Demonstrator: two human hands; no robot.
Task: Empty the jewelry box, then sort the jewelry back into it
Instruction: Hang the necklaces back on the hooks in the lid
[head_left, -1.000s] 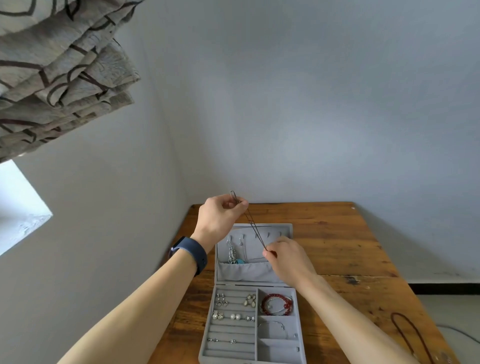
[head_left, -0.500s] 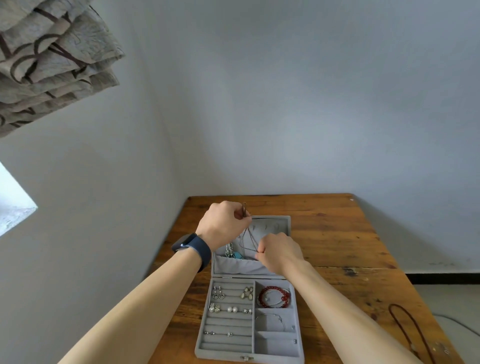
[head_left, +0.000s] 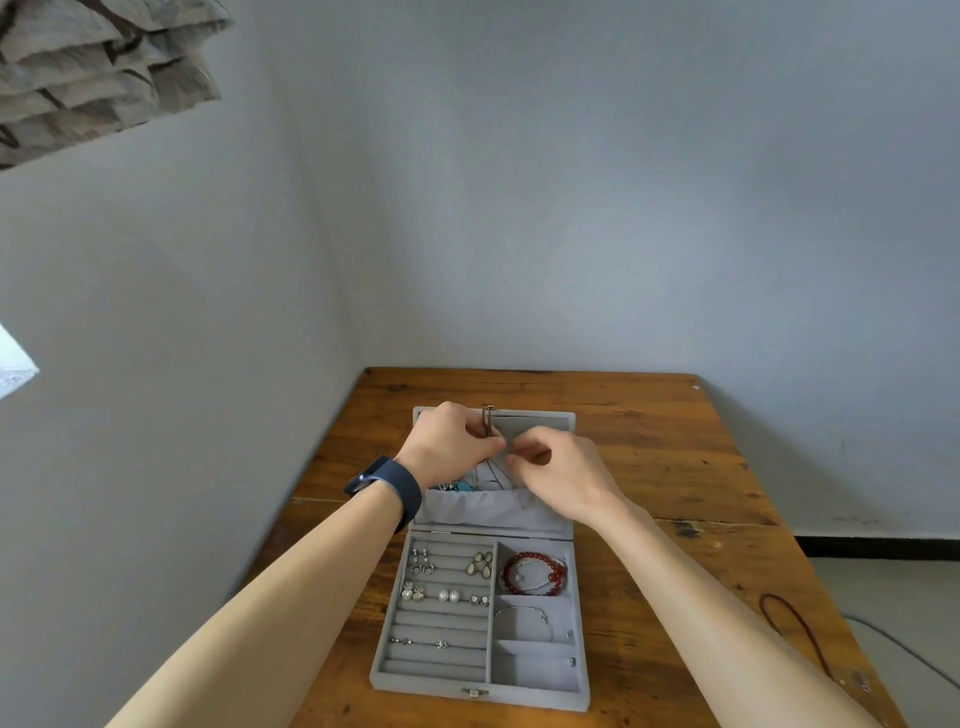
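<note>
Your left hand (head_left: 452, 441), a dark blue band (head_left: 395, 488) on its wrist, pinches the looped end of a thin dark cord necklace (head_left: 488, 420) at the top edge of the lid of an open grey velvet jewelry box (head_left: 480, 693) on a brown wooden table (head_left: 675, 467). Your right hand (head_left: 563, 478), just beside it, curls thumb and forefinger onto the same cord lower down. A red bead bracelet (head_left: 535, 571) lies in the tray's far right compartment.
</note>
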